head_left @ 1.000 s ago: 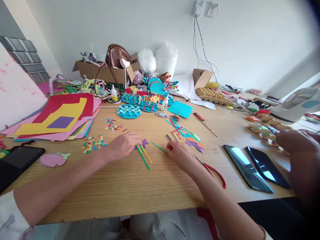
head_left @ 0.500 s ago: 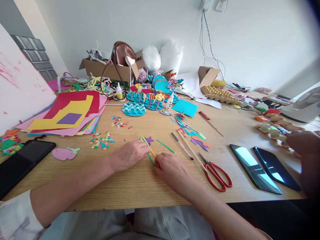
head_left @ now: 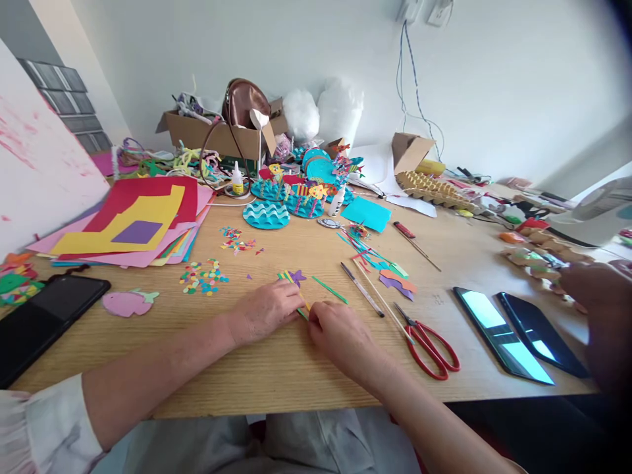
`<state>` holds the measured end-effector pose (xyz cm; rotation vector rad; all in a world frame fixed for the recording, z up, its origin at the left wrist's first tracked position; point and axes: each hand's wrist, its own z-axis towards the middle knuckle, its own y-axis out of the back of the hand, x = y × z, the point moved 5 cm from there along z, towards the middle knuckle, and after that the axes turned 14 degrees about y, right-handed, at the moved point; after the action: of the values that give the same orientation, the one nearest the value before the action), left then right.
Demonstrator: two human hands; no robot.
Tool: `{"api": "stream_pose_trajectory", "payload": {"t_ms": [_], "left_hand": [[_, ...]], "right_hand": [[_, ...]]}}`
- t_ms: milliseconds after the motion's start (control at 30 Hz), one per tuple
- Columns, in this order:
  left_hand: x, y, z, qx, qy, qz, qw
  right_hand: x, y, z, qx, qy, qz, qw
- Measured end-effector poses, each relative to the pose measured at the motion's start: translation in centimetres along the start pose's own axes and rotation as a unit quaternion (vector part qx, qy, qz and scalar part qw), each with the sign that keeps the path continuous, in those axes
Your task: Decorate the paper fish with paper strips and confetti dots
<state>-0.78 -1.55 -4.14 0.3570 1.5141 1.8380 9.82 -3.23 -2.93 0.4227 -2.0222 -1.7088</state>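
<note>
My left hand (head_left: pixel 266 313) and my right hand (head_left: pixel 340 334) meet near the middle of the wooden table (head_left: pixel 276 368), fingers curled together over a small bundle of thin green and yellow paper strips (head_left: pixel 296 293). Both hands pinch the strips' near ends. A purple paper star (head_left: pixel 297 276) lies at the strips' far end. One loose green strip (head_left: pixel 330 289) lies just to the right. Red-handled scissors (head_left: pixel 427 342) rest to the right of my right hand, beside a thin brush (head_left: pixel 362 288).
Coloured paper sheets (head_left: pixel 133 224) stack at the left, confetti bits (head_left: pixel 205 278) near them. A black phone (head_left: pixel 44 316) lies front left, two phones (head_left: pixel 513 329) front right. Blue wave craft discs (head_left: pixel 266 214), glue bottles and boxes crowd the back. Another person's hand (head_left: pixel 592 296) works at the right.
My right hand left the loose strip by the brush and came left to the strip bundle. My left hand drew back slightly, and both now pinch the strips together.
</note>
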Motion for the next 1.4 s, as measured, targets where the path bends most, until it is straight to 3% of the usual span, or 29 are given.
{"api": "stream_pose_trajectory", "payload": {"t_ms": [267, 500, 733, 967, 1067, 1167, 1400], "left_hand": [[-0.3, 0.1, 0.4, -0.016, 0.005, 0.041, 0.999], [0.8, -0.3, 0.6, -0.012, 0.047, -0.055, 0.997], [0.8, -0.3, 0.8, -0.022, 0.05, -0.09, 0.994], [1.2, 0.7, 0.7, -0.054, 0.027, -0.088, 0.994], [2.4, 1.9, 0.3, -0.08, 0.025, -0.07, 0.994], [3.3, 2.5, -0.2, -0.071, 0.009, -0.028, 0.997], [3.3, 1.2, -1.4, -0.05, -0.061, 0.079, 0.994]], "right_hand": [[-0.3, 1.0, 0.0, -0.034, 0.029, 0.012, 0.999], [-0.7, 2.5, -0.9, -0.092, 0.032, 0.084, 0.992], [-0.4, 1.2, -0.4, -0.119, 0.101, 0.083, 0.984], [-0.5, 0.7, 0.3, -0.132, 0.08, 0.023, 0.988], [-0.5, 0.6, 0.3, -0.128, 0.07, 0.026, 0.989], [-0.5, 0.6, 0.2, -0.128, 0.063, 0.024, 0.989], [-0.7, 0.7, 0.2, -0.138, 0.056, 0.019, 0.989]]}}
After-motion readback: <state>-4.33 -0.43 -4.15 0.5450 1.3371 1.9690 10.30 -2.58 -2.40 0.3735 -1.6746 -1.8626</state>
